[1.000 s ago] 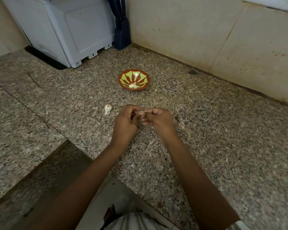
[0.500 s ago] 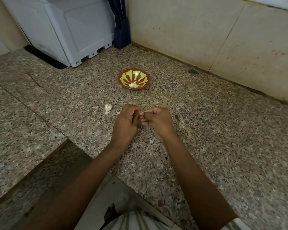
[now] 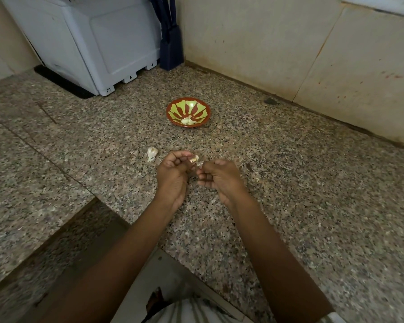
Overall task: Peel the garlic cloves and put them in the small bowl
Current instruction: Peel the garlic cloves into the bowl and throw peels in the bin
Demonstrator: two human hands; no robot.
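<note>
At the far left a pale grey appliance [image 3: 98, 43] stands at the back of the speckled granite counter [image 3: 313, 183], with a dark blue holder [image 3: 170, 43] in the corner just beside it. Nearer the front, an unpeeled garlic clove [image 3: 152, 153] lies on the stone, close to the left hand [image 3: 173, 173] but not touching it. That hand is curled, thumb and fingers pinching a small pale clove [image 3: 197, 158] at its tip. Behind the hands, well apart from them, sits the small bowl [image 3: 197, 108], red with green stripes, holding peeled cloves [image 3: 188, 120] against its near wall. The right hand [image 3: 219, 178] is curled too, its thumb and forefinger nipping a scrap of skin [image 3: 200, 163] right at the held clove; the two hands meet almost fingertip to fingertip above the counter. To the right, a few small bits of peel [image 3: 257, 179] lie on the stone, and a stained tiled wall [image 3: 336, 54] closes off the back.
</note>
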